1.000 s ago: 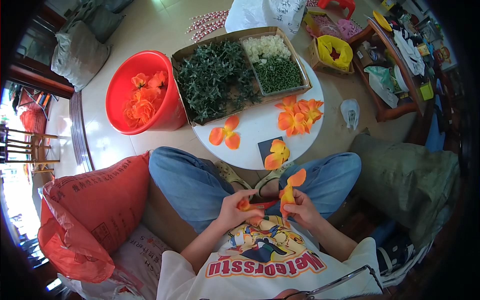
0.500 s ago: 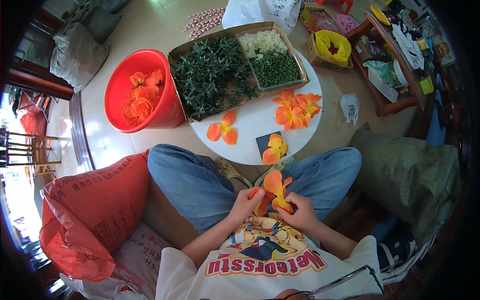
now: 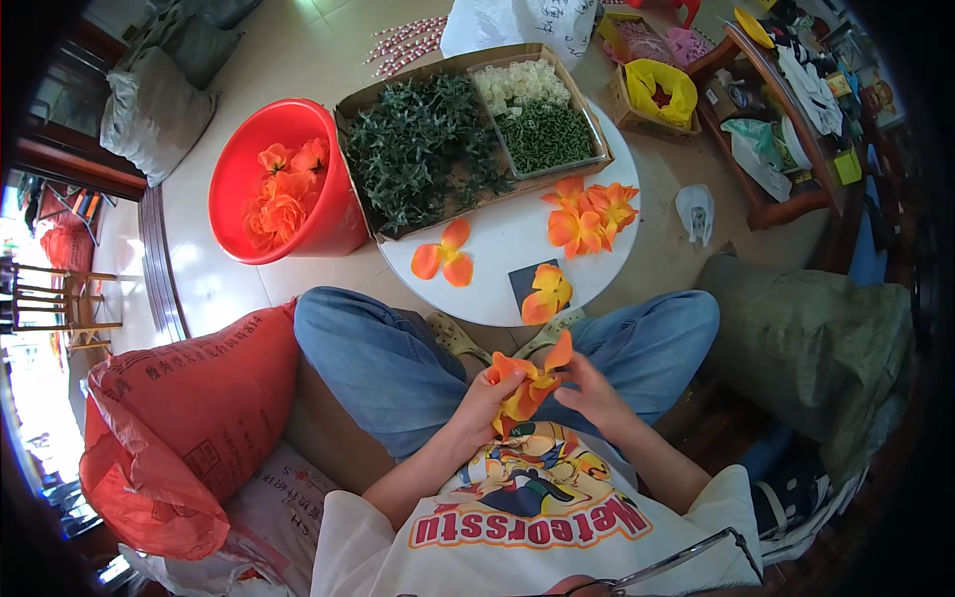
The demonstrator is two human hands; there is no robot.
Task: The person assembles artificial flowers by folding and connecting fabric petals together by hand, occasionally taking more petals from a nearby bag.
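Over my lap, my left hand point(image 3: 481, 402) pinches a cluster of orange-yellow artificial flower petals point(image 3: 525, 396). At the cluster's right side, my right hand point(image 3: 589, 391) has its fingers closed at the edge of a raised petal; the fingertips are partly hidden. In front of me on the round white table point(image 3: 418, 284) lies a loose three-lobed petal piece point(image 3: 444, 254). Another petal piece point(image 3: 546, 295) rests on a small dark square pad point(image 3: 520, 283) at the near edge. Several more petal layers point(image 3: 591, 217) are heaped at the right.
A cardboard tray point(image 3: 393, 237) on the table carries green artificial leaves point(image 3: 418, 149) and a clear box point(image 3: 557, 171) of small white and green parts. Finished-looking orange flowers point(image 3: 284, 204) lie in a red bucket point(image 3: 227, 234). Sacks flank me, a red one point(image 3: 199, 408) left, a green one point(image 3: 811, 348) right.
Both hands have shifted slightly, and the petal cluster has turned and tilted, moving a little lower and left. My right fingers have moved up along its edge. The table items look unchanged.
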